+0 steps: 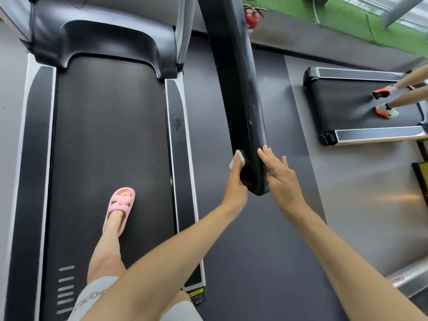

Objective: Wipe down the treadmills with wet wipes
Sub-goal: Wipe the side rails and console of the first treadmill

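Here, scuffed black handrail (236, 89), left hand (235, 181) flat-pressing white wipe (238, 158), right hand (281, 179) spread

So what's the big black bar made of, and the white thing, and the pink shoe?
Black bar: probably hard plastic or coated metal, glossy, with reflections and scuffs. White wipe: soft cloth-like sheet, folded. Pink slipper: likely moulded foam, matte, smooth.

At 12 o'clock I see a red fire extinguisher (251, 18), partly hidden, beside a strip of green turf (347, 22) that runs off toward 1 o'clock. At 2 o'clock another person's bare legs (407, 99) show, in orange-and-white sneakers (386, 111). At 8 o'clock I catch a pink slipper (120, 206) on a bare foot, with light grey shorts (95, 295) at 7 o'clock. Grey floor (370, 216) fills 4 o'clock.
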### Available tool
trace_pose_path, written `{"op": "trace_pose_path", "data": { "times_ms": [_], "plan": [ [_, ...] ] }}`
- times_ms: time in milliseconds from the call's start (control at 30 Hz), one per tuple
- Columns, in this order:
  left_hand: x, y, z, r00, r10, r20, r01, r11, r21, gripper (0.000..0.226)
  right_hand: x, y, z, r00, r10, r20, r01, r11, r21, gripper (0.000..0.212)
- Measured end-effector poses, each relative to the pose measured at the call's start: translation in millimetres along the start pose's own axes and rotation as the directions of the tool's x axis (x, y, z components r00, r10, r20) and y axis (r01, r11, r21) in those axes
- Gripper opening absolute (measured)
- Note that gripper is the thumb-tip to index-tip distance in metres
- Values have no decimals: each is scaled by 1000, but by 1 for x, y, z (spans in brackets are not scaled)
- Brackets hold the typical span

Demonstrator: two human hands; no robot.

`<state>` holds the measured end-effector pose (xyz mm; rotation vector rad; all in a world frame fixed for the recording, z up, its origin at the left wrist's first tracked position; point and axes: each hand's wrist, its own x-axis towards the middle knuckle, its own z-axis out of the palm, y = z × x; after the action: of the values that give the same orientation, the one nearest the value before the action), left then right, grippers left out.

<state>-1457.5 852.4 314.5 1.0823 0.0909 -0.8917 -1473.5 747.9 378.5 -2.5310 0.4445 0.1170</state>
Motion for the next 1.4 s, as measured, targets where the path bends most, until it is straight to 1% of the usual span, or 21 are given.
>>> {"op": "trace_pose_path", "data": {
  "times_ms": [67,100,133,167,200,233,267,333,367,400,467,567,600,700,733,833,933,1067,1167,1300,1400],
  "plan": [
    [-27,-9,6,1000,-13,11,11,991,134,88,-2,-2,1,1000,6,9,-6,1000,-5,71],
    [-32,-16,8,999,-27,18,23,982,187,102,-2,-3,1,1000,6,13,-6,1000,-8,71],
    [-31,-18,8,999,-38,-17,40,981,187,104,-2,-3,0,1000,4,14,-4,1000,-8,72],
    [-23,-15,7,998,-53,-26,56,987,153,96,-1,-3,-1,1000,3,16,-3,1000,-9,72],
    [-12,-14,6,998,-36,-56,41,996,85,77,0,-2,-1,1000,4,21,-4,1000,-11,72],
    [-1,-7,5,995,-17,-99,19,1000,11,52,0,-3,-2,1000,7,29,-7,1000,-14,72],
    [14,-7,2,989,-24,-148,22,1000,-17,45,0,-3,-2,999,12,31,-11,1000,-16,72],
    [49,-33,-6,981,-36,-190,45,998,43,74,0,-3,-1,1000,20,24,-19,1000,-15,73],
    [63,-54,-9,974,-14,-225,45,990,133,80,0,-3,0,1000,22,22,-21,1000,-16,73],
    [66,-64,-9,965,1,-263,47,984,173,81,-1,-2,1,1000,22,19,-22,1000,-19,73],
    [42,-46,0,956,30,-292,27,981,191,74,-2,-1,3,1000,19,10,-19,999,-27,72],
    [6,-18,15,943,86,-321,-29,984,178,37,-3,-1,7,1000,5,-7,-5,999,-51,71],
    [1,-18,18,942,106,-319,-37,976,214,33,-3,0,7,1000,0,-10,0,998,-56,70],
    [-10,-26,24,937,178,-300,-69,938,340,55,-3,-1,6,1000,-14,-5,14,997,-71,69],
    [-13,-27,26,934,190,-302,-66,924,376,57,-3,-1,5,1000,-17,-2,17,997,-73,68],
    [-19,-30,29,918,242,-316,-75,885,459,49,-3,-2,4,1000,-12,1,12,997,-78,68],
    [-18,-27,31,886,284,-365,-76,868,491,42,-3,-4,3,1000,1,17,0,996,-90,69],
    [-18,-14,37,857,254,-449,-15,882,470,45,-4,-11,2,998,41,53,-36,995,-91,70],
    [-20,-11,39,855,235,-462,8,885,465,42,-4,-13,-2,995,58,76,-50,994,-97,71],
    [-23,-2,34,879,175,-443,42,898,438,26,-5,-15,-7,995,45,89,-32,989,-143,71],
    [-26,6,27,906,110,-408,53,929,367,21,-3,-17,-8,994,46,99,-28,984,-174,72]
  ]
}}
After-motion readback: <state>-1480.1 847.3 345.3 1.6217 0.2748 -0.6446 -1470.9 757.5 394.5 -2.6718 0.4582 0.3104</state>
